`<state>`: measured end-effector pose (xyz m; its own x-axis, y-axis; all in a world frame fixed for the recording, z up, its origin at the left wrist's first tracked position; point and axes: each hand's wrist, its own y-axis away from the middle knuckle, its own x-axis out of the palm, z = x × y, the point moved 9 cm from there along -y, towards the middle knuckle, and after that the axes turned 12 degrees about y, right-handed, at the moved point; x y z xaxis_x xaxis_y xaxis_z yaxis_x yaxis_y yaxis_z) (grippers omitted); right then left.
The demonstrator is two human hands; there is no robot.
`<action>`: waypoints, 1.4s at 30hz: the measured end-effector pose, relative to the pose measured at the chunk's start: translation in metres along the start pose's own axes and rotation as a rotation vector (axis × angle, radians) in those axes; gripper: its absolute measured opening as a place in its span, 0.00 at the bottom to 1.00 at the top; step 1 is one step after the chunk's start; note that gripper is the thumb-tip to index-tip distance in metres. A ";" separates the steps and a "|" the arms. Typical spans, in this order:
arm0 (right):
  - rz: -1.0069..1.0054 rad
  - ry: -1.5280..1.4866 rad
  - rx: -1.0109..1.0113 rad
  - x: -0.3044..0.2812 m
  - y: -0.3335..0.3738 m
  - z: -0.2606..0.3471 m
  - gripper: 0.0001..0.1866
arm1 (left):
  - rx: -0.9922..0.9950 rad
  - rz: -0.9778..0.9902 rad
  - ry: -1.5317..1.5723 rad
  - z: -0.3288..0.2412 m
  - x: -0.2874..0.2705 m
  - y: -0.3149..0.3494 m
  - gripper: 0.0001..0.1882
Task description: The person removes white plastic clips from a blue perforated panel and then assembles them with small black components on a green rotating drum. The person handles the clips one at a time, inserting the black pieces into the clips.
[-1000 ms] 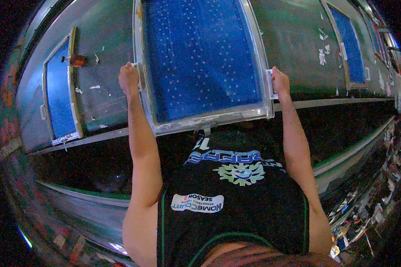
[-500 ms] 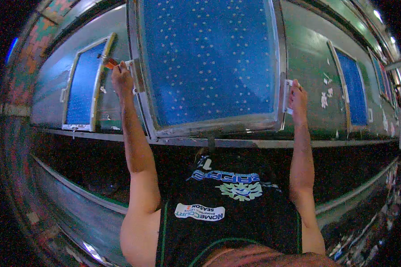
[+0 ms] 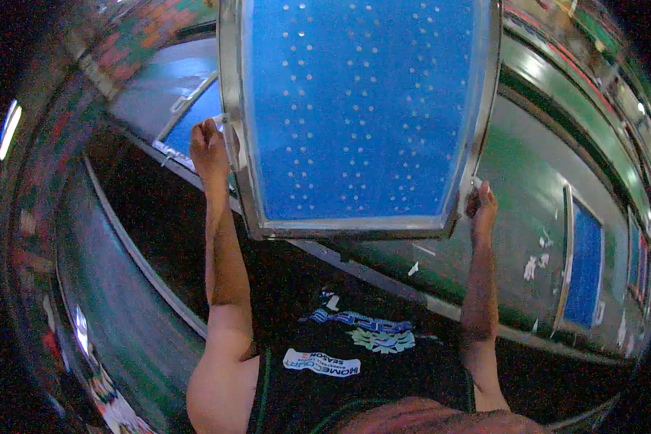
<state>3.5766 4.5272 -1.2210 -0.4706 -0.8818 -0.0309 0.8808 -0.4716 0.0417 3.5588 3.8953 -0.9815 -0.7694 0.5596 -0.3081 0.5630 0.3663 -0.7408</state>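
A large screen-printing frame (image 3: pixel 354 123) with blue mesh and rows of pale dots fills the upper middle. Its metal rim (image 3: pixel 354 230) is greyish and worn. My left hand (image 3: pixel 208 153) is closed on the white handle (image 3: pixel 239 145) at the frame's left side. On the opposite side, my right hand (image 3: pixel 482 208) grips the other handle, which is partly hidden by the fingers. Both arms reach forward, and the frame hangs between them, tilted slightly.
A long green table (image 3: pixel 517 239) runs slantwise below and right of the frame. Another blue screen frame (image 3: pixel 584 267) lies on it at the right. A further one (image 3: pixel 195 119) is partly covered at the left. A second green table (image 3: pixel 116 289) stretches along the lower left, across a dark gap.
The frame has come up off the green table, held by both hands. My view has turned, so the table now runs slantwise. The orange item near my left hand no longer shows.
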 end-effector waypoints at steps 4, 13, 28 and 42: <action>0.149 -0.108 0.011 0.039 -0.015 0.015 0.21 | -0.076 -0.078 0.074 0.000 -0.033 -0.006 0.11; 0.261 -0.183 -0.129 0.079 -0.038 0.055 0.23 | -0.115 -0.176 0.154 -0.026 -0.075 -0.018 0.12; 0.256 -0.260 -0.174 0.065 -0.035 0.029 0.19 | -0.288 -0.248 0.502 0.001 -0.071 0.020 0.11; 0.222 -0.160 -0.153 0.031 -0.037 0.024 0.15 | -0.168 -0.257 0.498 0.006 -0.047 0.011 0.13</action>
<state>3.5277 4.5172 -1.1992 -0.2569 -0.9589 0.1204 0.9549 -0.2711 -0.1212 3.5987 3.8684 -0.9786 -0.6761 0.7044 0.2163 0.4485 0.6262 -0.6377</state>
